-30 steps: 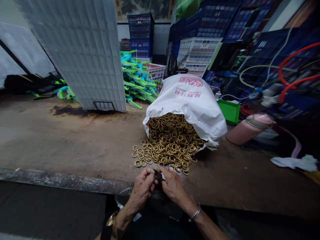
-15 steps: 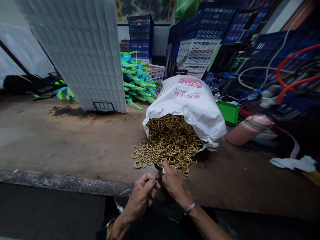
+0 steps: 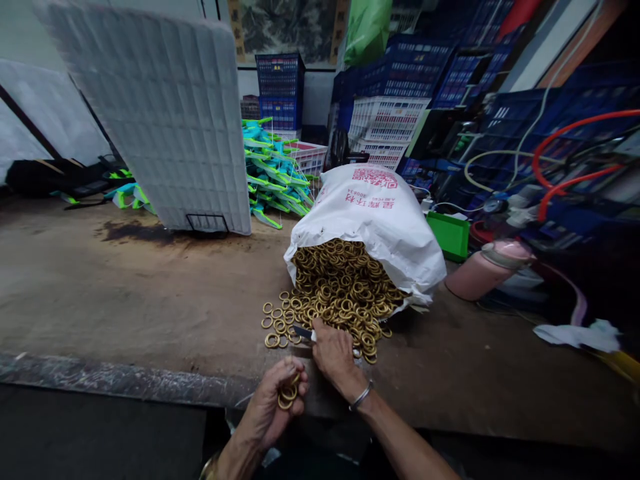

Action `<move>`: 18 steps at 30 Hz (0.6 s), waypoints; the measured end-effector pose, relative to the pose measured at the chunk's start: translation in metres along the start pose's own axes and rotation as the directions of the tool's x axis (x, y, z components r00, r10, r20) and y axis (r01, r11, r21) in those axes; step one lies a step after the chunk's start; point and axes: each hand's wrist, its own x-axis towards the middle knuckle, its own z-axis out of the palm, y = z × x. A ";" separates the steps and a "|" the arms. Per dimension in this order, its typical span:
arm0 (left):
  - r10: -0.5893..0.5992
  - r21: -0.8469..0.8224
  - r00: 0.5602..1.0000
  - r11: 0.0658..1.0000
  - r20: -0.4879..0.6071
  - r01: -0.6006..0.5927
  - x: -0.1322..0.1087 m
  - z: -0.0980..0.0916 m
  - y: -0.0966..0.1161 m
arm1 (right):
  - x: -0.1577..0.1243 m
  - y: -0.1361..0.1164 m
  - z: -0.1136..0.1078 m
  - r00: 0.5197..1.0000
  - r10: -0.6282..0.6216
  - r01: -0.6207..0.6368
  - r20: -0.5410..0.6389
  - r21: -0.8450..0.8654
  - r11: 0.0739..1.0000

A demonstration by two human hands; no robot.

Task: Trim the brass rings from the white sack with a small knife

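My left hand (image 3: 274, 399) is turned palm inward near the table's front edge, its fingers curled round several brass-coloured rings (image 3: 288, 395). In my right hand (image 3: 334, 355) is a knife with a dark blade (image 3: 303, 332) and a pale handle, mostly covered by the fingers. The blade points left, over the front of a heap of loose gold rings (image 3: 345, 300). These rings spill from the mouth of a white woven sack (image 3: 373, 210) with red print, lying on its side. My right hand touches or lies very close to the heap's front edge.
A tall grey quilted panel (image 3: 165, 127) stands on the wooden table (image 3: 125, 300) at left. Behind it is a pile of green and blue plastic pieces (image 3: 275, 173). To the right are a green tray (image 3: 449, 236), a pink bottle (image 3: 487, 270) and orange hoses (image 3: 545, 160). Stacked crates (image 3: 390, 120) fill the back.
My left hand has moved down and left and turned, so rings now show in its palm. My right hand has shifted slightly left with the knife, whose blade shows more.
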 end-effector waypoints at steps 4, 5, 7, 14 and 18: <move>0.013 -0.046 0.997 0.999 -0.070 -0.016 0.005 -0.003 -0.002 | -0.008 0.009 0.002 1.000 0.006 -0.006 0.009 0.011 1.000; 0.017 -0.036 0.997 0.999 -0.078 -0.020 0.006 -0.003 -0.002 | -0.011 0.011 0.002 1.000 0.007 -0.008 0.012 0.024 1.000; 0.035 0.018 0.996 0.999 -0.078 -0.034 0.007 -0.001 -0.003 | -0.015 0.016 0.003 1.000 0.019 -0.020 0.012 0.075 0.997; 0.267 0.442 0.956 0.876 -0.118 -0.190 0.019 0.008 -0.004 | -0.024 0.026 0.005 0.999 0.008 0.015 -0.045 0.487 0.873; 0.372 0.567 0.923 0.783 -0.099 -0.255 0.030 0.007 -0.002 | -0.025 0.024 0.004 0.999 0.019 0.007 -0.030 0.689 0.725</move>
